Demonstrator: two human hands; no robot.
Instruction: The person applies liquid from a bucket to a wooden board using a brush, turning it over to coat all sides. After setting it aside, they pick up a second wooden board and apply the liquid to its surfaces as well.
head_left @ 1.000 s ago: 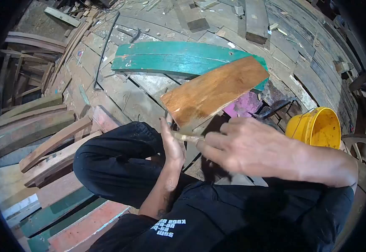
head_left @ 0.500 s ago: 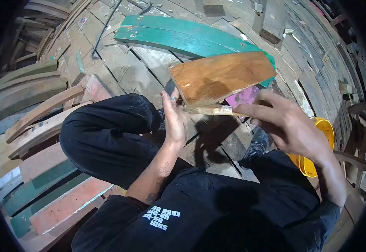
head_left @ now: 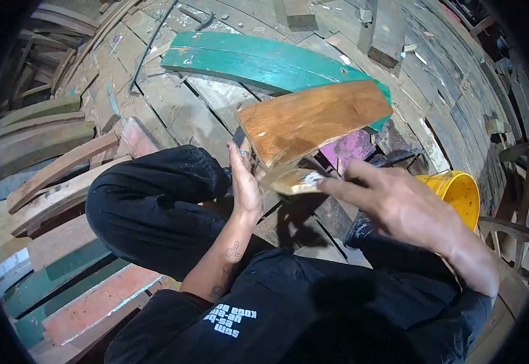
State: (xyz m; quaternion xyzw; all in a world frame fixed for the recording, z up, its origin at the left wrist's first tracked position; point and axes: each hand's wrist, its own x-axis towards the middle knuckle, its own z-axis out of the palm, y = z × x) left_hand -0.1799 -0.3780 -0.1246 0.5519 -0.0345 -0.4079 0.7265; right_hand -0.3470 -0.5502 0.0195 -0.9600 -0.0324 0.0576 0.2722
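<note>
My right hand (head_left: 386, 200) grips a paintbrush (head_left: 298, 181) with pale bristles and a whitish, stained ferrule; the fingers cover its handle. The bristles touch or nearly touch the near edge of a brown wooden board (head_left: 313, 118). The board's face looks glossy and its far end curves. At the board's near left corner, my left hand (head_left: 246, 185) holds it with the thumb pointing up, some fingers hidden. Under the board's far end lies a long, curved green plank (head_left: 246, 57).
A yellow bucket (head_left: 458, 193) stands at the right beside my leg. Curved timbers (head_left: 40, 130) and painted boards (head_left: 101, 303) are piled on the left. A thin dark bar (head_left: 149, 48), a pink-stained piece (head_left: 349, 148) and wood blocks (head_left: 389, 42) lie on the plank floor.
The paintbrush has moved slightly left and down and turned, so more of its flat side shows. My right hand has lowered. The board has shifted slightly in view.
</note>
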